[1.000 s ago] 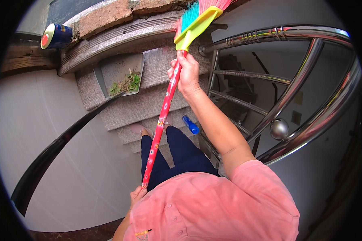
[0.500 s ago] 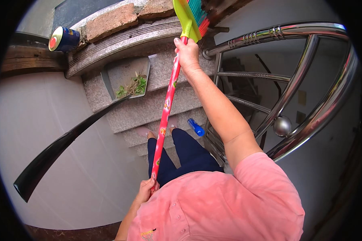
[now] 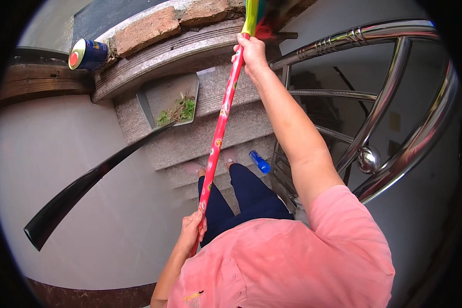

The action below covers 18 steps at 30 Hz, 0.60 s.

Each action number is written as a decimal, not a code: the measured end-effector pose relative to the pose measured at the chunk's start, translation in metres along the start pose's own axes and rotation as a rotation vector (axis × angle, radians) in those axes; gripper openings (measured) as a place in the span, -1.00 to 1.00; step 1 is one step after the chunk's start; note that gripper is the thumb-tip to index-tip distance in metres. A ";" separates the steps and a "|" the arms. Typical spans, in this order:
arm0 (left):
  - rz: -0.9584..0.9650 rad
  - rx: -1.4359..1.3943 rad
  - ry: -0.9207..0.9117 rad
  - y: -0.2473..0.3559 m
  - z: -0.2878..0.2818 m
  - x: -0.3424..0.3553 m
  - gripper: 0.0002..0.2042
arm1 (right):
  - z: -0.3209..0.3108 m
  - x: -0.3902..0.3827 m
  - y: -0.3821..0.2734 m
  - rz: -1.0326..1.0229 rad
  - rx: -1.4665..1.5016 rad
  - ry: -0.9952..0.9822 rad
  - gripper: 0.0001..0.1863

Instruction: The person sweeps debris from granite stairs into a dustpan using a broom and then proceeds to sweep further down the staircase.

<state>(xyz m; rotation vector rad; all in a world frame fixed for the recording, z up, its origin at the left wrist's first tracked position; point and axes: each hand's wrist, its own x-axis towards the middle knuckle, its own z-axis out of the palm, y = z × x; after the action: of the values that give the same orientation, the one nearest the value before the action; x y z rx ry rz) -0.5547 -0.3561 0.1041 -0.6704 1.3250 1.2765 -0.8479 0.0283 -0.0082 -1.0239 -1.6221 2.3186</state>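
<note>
A broom with a red patterned handle (image 3: pixel 221 123) runs diagonally in front of me, its yellow-green head at the upper edge with teal and red bristles partly out of view. Near the head, my right hand (image 3: pixel 251 53) is closed round the top of the handle. Lower down, close to my body, my left hand (image 3: pixel 192 229) grips the other end. Left of the broom, a grey dustpan (image 3: pixel 161 93) rests on a stone step with green weeds and dry stalks (image 3: pixel 179 110) at its mouth end. Its long black handle (image 3: pixel 82 187) leans toward the lower left.
A curved metal railing (image 3: pixel 390 92) bounds the stairs on the right. Bricks (image 3: pixel 148 32) line the upper ledge beside a dark blue tin (image 3: pixel 93 55). On a step by my feet lies a blue bottle-like object (image 3: pixel 260 161). A pale wall (image 3: pixel 61 138) stands left.
The broom's head and my right hand have gone up and slightly right, taking more of the bristles out of view. Both hands keep their hold. The whole view has shifted slightly.
</note>
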 end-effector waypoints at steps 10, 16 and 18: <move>0.248 -0.111 0.142 -0.092 -0.017 -0.014 -0.59 | 0.041 -0.069 -0.007 0.074 0.277 -0.317 -0.71; 0.542 0.261 0.341 -0.066 -0.004 0.040 -0.63 | 0.032 -0.154 -0.009 0.036 0.250 -0.258 -0.51; 0.586 0.227 0.344 -0.052 0.000 0.053 -0.61 | 0.046 -0.201 0.001 0.175 0.326 -0.329 -0.48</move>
<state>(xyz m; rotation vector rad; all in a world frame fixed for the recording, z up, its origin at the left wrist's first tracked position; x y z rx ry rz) -0.5182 -0.3542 0.0399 -0.3555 2.0171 1.4734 -0.7223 -0.1022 0.0901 -0.7711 -1.2168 2.8711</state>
